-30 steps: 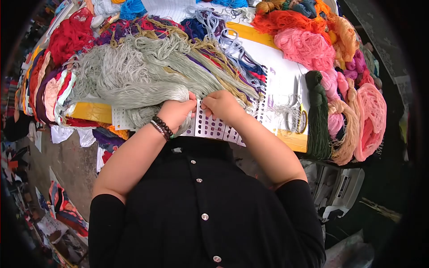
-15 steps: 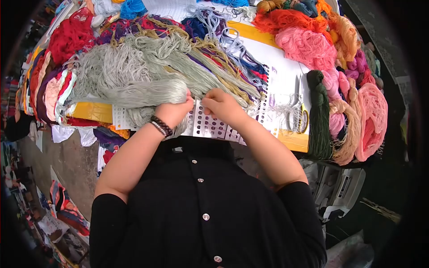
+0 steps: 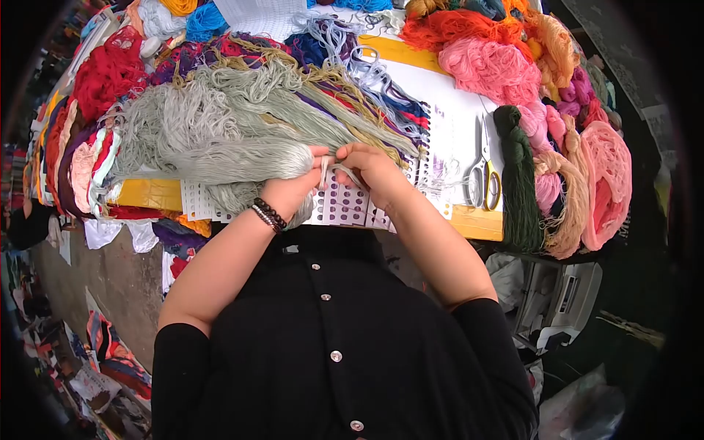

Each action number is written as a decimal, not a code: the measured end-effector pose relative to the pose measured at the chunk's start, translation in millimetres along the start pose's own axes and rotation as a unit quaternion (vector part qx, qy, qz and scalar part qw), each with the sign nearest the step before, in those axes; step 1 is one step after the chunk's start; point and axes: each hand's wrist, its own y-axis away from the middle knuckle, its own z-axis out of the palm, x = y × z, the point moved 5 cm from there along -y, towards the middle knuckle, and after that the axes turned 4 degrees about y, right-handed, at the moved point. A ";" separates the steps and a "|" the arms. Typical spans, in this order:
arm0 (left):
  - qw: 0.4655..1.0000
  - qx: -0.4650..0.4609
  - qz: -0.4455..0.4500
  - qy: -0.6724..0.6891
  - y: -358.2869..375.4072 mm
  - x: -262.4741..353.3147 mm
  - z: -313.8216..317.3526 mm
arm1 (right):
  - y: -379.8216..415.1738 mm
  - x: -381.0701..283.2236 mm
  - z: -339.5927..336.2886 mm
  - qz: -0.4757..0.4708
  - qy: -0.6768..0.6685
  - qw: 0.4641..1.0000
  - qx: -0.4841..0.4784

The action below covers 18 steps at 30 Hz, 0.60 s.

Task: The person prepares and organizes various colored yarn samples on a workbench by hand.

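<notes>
My left hand (image 3: 295,189), with dark beaded bracelets at the wrist, is closed around the end of a thick pale grey-green thread bundle (image 3: 235,160). Close beside it on the right, my right hand (image 3: 364,170) pinches a short pale strand (image 3: 345,171) that runs between the two hands. Under both hands lie white cards punched with rows of holes (image 3: 345,205). More grey-green thread (image 3: 176,110) spreads up and to the left, over gold, purple and blue threads.
Scissors (image 3: 484,176) lie on the white paper to the right. Beyond them are a dark green skein (image 3: 519,198) and pink skeins (image 3: 609,183). Red thread (image 3: 110,70) sits at the far left, orange thread (image 3: 469,31) at the back. A yellow board edge (image 3: 473,222) runs along the front.
The fingers of my left hand have loosened and a pale strand now shows between my hands. My right hand has turned slightly. The whole view has shifted a little.
</notes>
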 end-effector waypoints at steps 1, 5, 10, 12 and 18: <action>1.000 0.000 0.001 0.001 -2.2 -2.5 -2.1 | -1.1 -0.2 0.7 -0.005 -0.009 1.000 -0.017; 0.989 0.000 -0.007 -0.147 -3.1 4.9 -15.9 | -3.0 1.9 6.7 0.007 0.053 0.999 -0.009; 0.995 0.067 0.010 0.074 13.9 50.7 -74.4 | -16.0 12.6 4.1 -0.035 0.271 0.962 0.009; 0.991 0.112 0.038 0.063 33.4 86.2 -88.6 | -15.5 10.7 4.5 -0.040 0.288 0.957 0.011; 0.908 0.232 0.270 0.220 64.5 179.8 -149.9 | -10.4 7.7 7.6 -0.035 0.320 0.946 0.023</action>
